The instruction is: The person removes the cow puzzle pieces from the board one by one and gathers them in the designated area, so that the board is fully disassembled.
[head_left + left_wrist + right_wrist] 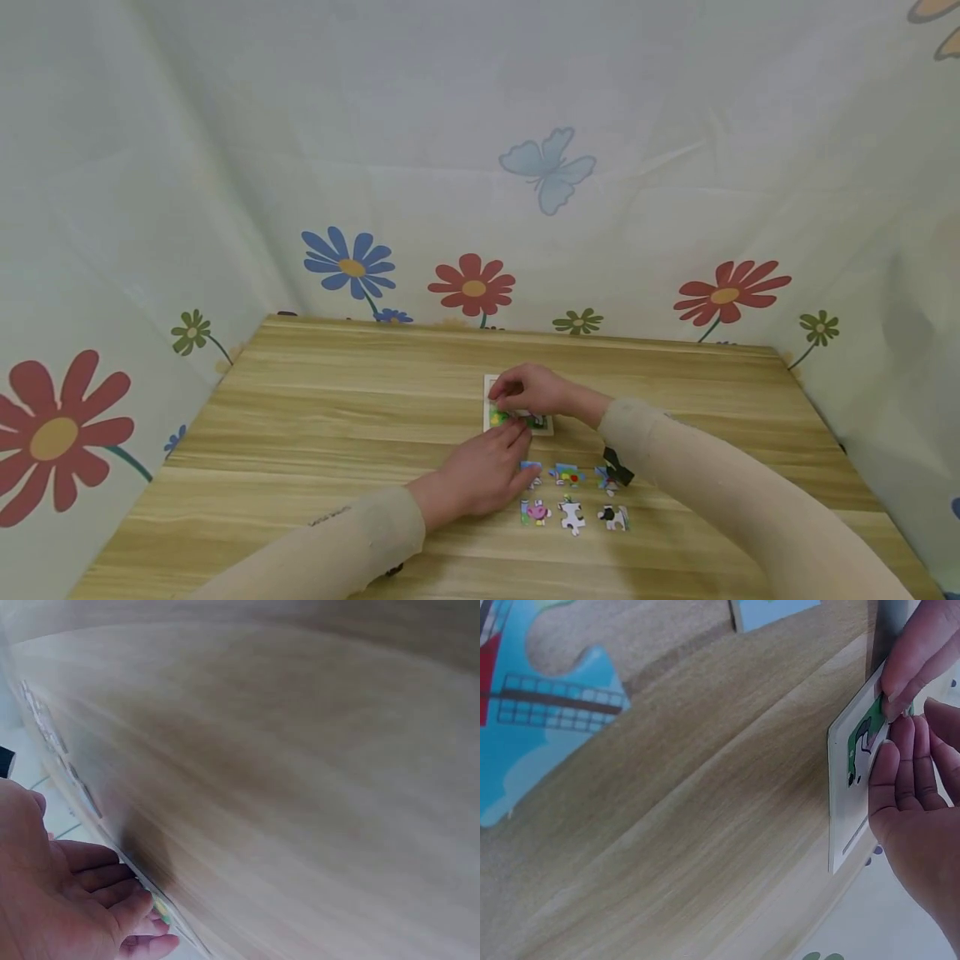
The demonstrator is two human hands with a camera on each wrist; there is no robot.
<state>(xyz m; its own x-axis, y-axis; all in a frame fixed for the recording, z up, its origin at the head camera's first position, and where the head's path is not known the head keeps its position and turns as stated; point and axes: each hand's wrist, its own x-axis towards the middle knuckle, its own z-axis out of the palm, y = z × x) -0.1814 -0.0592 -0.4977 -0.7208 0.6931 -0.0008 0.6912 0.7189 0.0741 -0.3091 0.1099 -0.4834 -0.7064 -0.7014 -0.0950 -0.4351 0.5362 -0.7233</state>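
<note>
A small puzzle board (pixel 487 412) with a pale border and a green picture lies at the middle of the table. My left hand (pixel 483 471) rests fairly straight fingers on its near edge. Bent over the board's upper part, my right hand (pixel 536 390) pinches a puzzle piece that its fingers mostly hide. The right wrist view shows that hand (pixel 915 787) with fingertips at the board (pixel 847 825), close to the left fingers (pixel 911 656). Nearer to me lie several loose pieces in two rows, among them a white piece (pixel 572 516) and a pink-figured piece (pixel 536 512).
The wooden table (pixel 337 392) extends around the board on all sides. A pale curtain (pixel 420 150) printed with flowers and a butterfly hangs behind and beside it. A black object (pixel 618 467) shows by the right sleeve. A windmill piece (pixel 547 712) looms in the right wrist view.
</note>
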